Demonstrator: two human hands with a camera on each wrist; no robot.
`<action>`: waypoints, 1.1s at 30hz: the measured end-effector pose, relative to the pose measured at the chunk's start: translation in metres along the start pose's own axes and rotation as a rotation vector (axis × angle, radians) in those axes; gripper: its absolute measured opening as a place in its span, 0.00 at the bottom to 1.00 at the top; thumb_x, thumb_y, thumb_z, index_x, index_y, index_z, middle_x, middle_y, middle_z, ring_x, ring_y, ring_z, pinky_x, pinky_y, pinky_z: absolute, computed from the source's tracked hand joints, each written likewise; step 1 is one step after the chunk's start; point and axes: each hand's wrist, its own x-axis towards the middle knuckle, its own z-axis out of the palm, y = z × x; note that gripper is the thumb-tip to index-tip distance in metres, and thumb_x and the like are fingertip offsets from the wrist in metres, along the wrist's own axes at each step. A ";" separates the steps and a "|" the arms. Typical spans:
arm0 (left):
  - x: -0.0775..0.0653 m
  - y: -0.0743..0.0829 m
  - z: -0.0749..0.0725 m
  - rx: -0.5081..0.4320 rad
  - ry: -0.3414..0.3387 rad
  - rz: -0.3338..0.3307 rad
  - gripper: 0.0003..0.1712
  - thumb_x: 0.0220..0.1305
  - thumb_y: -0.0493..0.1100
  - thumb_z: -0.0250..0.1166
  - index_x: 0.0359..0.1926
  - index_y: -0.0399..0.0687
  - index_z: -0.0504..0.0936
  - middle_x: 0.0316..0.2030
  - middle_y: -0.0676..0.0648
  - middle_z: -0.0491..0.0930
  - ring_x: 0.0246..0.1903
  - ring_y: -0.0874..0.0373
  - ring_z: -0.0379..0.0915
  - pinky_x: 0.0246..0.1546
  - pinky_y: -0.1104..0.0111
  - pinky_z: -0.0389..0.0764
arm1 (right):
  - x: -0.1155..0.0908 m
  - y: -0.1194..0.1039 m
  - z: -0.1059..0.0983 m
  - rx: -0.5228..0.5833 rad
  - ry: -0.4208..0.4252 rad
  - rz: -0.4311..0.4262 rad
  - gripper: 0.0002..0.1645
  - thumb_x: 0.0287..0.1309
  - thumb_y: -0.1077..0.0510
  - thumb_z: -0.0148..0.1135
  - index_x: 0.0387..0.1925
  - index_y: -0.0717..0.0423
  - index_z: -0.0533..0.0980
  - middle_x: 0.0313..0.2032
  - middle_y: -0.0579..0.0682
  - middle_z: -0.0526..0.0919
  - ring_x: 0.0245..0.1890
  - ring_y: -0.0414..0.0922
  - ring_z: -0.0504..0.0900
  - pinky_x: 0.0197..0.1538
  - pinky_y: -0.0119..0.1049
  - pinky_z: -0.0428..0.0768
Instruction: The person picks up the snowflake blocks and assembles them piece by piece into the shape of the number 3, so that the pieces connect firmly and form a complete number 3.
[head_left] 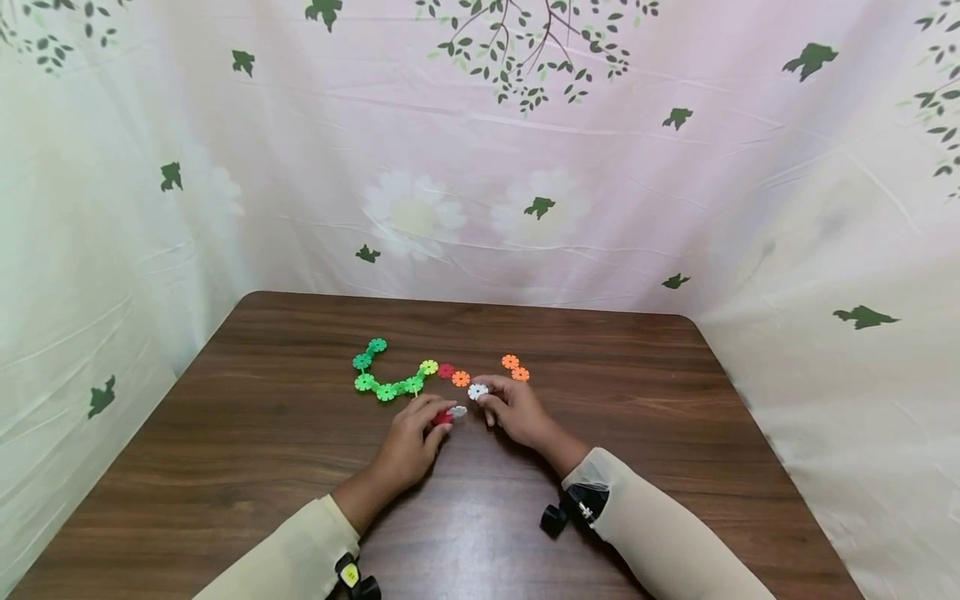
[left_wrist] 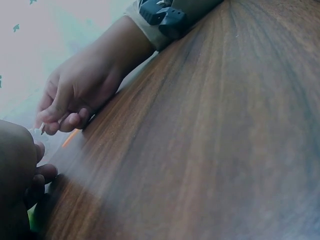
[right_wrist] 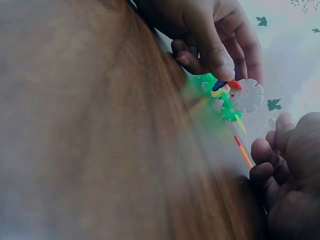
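Near the middle of the table, my left hand [head_left: 411, 439] pinches a red notched disc [head_left: 442, 417] with a white notched disc [head_left: 458, 411] joined to it. In the right wrist view, a dark blue bit [right_wrist: 219, 86] also shows under the left thumb. My right hand [head_left: 519, 411] holds another white notched disc [head_left: 477, 391] between thumb and fingers, a small gap from the left hand's pieces. Just beyond both hands lies a curved chain of green discs [head_left: 386, 392], followed by a yellow-green disc [head_left: 428, 367], a red disc [head_left: 446, 371] and an orange disc [head_left: 461, 379].
Two touching orange discs [head_left: 510, 362] lie just past the right hand's fingers. The brown wooden table [head_left: 247, 467] has rounded far corners. A printed cloth [head_left: 465, 150] hangs behind it and along both sides.
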 end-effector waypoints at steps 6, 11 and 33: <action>0.000 0.001 -0.001 -0.005 0.007 0.010 0.20 0.69 0.30 0.73 0.61 0.39 0.87 0.55 0.42 0.85 0.56 0.48 0.85 0.57 0.53 0.88 | -0.005 0.001 0.000 0.016 -0.038 -0.043 0.20 0.78 0.65 0.62 0.65 0.69 0.80 0.31 0.63 0.85 0.24 0.39 0.79 0.31 0.28 0.77; 0.000 0.000 0.001 0.006 0.012 0.010 0.20 0.69 0.31 0.74 0.61 0.39 0.87 0.55 0.42 0.85 0.55 0.48 0.86 0.56 0.53 0.88 | -0.006 0.002 0.000 0.032 -0.065 -0.042 0.19 0.77 0.67 0.61 0.64 0.70 0.80 0.39 0.66 0.89 0.25 0.38 0.79 0.32 0.28 0.79; -0.001 -0.003 0.002 -0.023 0.030 0.042 0.20 0.67 0.30 0.74 0.59 0.37 0.88 0.53 0.41 0.85 0.47 0.53 0.85 0.47 0.64 0.89 | -0.008 -0.001 0.000 0.002 -0.103 -0.045 0.20 0.71 0.67 0.68 0.61 0.69 0.83 0.37 0.64 0.90 0.26 0.38 0.81 0.32 0.28 0.80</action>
